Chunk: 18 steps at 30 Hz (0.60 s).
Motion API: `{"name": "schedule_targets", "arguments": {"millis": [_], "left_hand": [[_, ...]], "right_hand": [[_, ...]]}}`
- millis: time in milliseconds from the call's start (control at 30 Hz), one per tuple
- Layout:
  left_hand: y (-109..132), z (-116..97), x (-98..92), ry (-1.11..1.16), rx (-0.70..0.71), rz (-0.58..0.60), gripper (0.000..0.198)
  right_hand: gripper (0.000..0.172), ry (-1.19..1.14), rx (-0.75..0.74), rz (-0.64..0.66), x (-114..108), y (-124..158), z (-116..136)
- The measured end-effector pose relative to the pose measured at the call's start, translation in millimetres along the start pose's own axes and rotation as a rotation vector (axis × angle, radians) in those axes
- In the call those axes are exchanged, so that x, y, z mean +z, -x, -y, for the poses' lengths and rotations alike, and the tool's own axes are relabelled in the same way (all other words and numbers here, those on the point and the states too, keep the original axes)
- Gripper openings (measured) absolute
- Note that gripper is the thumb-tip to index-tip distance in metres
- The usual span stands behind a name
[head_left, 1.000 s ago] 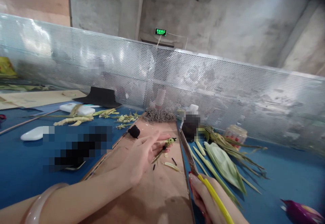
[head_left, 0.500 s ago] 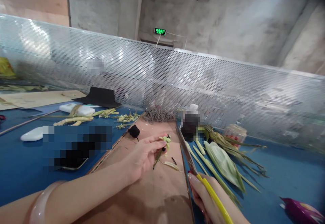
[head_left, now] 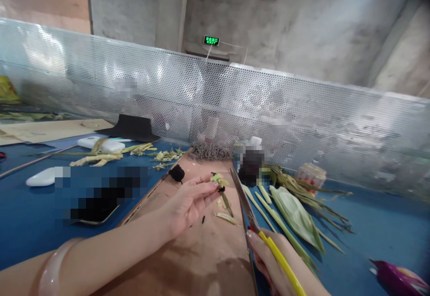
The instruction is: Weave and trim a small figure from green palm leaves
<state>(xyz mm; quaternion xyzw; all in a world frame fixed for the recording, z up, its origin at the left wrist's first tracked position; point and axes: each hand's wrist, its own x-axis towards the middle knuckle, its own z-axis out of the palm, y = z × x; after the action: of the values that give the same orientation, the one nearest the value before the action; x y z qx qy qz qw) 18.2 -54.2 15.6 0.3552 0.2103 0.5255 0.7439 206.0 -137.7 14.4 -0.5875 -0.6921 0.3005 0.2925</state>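
My left hand (head_left: 193, 202) pinches a small knotted piece of pale green leaf strips (head_left: 220, 180) between thumb and fingers. Black bits show on it, and a darker green tail hangs down to the right. In my right hand (head_left: 268, 251) are scissors (head_left: 250, 211) with yellow handles, their blades pointing up and away along the board's right edge. The blades are apart from the green piece and look closed. Beneath both lies a brown cardboard (head_left: 201, 260). A pale strip (head_left: 226, 218) and small black scraps rest on it. A ball of black thread (head_left: 176, 173) sits left of my fingers.
Grey cord (head_left: 211, 151) is heaped at the board's far end. Right of it are a blurred dark bottle (head_left: 251, 164), green husks (head_left: 297, 215), dried leaves and a jar (head_left: 312, 177). A phone (head_left: 101, 211) lies left. Behind stands a perforated metal screen (head_left: 151, 81).
The green piece has turned in my left fingers: its tail swung from lower left to lower right. My left hand has opened out slightly. The scissors have shifted a little left.
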Motion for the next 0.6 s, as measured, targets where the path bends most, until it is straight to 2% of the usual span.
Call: {"name": "schedule_targets", "arguments": {"millis": [267, 600], "left_hand": [[6.8, -0.6, 9.1, -0.014, 0.028, 0.018, 0.020], [8.9, -0.1, 9.6, -0.016, 0.045, -0.013, 0.022]], "right_hand": [[0.037, 0.062, -0.063, 0.020, 7.4, -4.5, -12.1], [0.037, 0.078, -0.070, 0.036, 0.5, 1.9, 0.1]]}}
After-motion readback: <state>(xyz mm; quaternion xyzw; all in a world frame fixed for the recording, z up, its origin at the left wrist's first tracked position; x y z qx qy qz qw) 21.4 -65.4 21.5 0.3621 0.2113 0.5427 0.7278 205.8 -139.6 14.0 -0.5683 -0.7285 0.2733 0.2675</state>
